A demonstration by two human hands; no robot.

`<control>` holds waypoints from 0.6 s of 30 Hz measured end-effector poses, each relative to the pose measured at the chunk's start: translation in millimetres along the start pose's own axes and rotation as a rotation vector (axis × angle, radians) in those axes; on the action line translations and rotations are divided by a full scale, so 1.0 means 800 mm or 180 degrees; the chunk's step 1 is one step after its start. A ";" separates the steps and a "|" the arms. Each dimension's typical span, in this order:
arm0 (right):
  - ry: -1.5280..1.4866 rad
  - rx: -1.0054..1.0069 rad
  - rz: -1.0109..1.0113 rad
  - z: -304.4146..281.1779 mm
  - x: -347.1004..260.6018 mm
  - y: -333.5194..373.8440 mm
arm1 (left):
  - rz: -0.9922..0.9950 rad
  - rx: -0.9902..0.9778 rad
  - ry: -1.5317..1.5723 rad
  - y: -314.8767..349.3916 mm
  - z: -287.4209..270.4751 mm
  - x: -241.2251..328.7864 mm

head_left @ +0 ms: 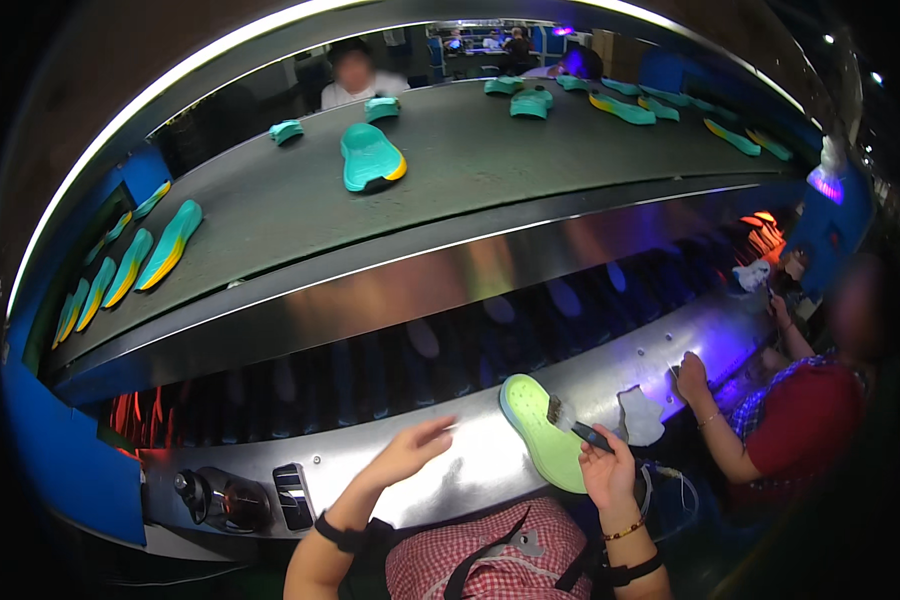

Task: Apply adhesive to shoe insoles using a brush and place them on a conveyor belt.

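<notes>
A pale yellow-green shoe sole (542,440) with small holes lies at a slant on the metal ledge, its near end beside my right hand. My right hand (610,472) grips the dark handle of a brush (568,418). The brush's bristles are over the sole's upper half; whether they touch it I cannot tell. To the left, my left hand (415,452) hovers above the metal ledge (470,455) with fingers stretched out and nothing in it. A gap separates it from the sole.
Teal-and-yellow sole parts (370,158) lie on an upper conveyor belt (280,210). Below runs a dark lower channel (370,375) with pale soles. A phone (292,495) and dark bottle (225,500) sit at left. A white cloth (641,415) and a co-worker in red (805,420) are at right.
</notes>
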State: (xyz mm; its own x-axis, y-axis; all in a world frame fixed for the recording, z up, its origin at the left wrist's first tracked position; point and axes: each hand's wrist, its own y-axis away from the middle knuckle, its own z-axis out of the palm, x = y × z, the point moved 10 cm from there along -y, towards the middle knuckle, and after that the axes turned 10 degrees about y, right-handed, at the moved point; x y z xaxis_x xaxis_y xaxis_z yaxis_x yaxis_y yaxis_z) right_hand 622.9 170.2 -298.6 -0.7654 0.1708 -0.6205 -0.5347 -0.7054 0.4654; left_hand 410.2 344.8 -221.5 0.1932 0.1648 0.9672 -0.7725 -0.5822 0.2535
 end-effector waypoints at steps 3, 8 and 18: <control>-0.0254 0.0006 0.0145 -0.005 0.009 -0.014 | -0.0085 0.1282 -0.2228 0.062 -0.061 -0.137; -0.0625 0.0380 0.0300 -0.051 0.055 -0.054 | -0.0123 0.1948 -0.2995 0.137 -0.054 -0.225; -0.0535 0.0391 0.0702 -0.024 0.072 -0.034 | 0.0261 0.2237 -0.3311 0.144 -0.044 -0.212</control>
State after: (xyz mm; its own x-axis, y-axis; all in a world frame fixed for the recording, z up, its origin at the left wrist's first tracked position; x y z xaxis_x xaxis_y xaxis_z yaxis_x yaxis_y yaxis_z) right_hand 600.1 185.9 -359.1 -0.9109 0.1415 -0.3876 -0.3806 -0.6513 0.6565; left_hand 267.2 277.4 -356.9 0.7915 -0.4099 0.4533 -0.3780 -0.9112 -0.1639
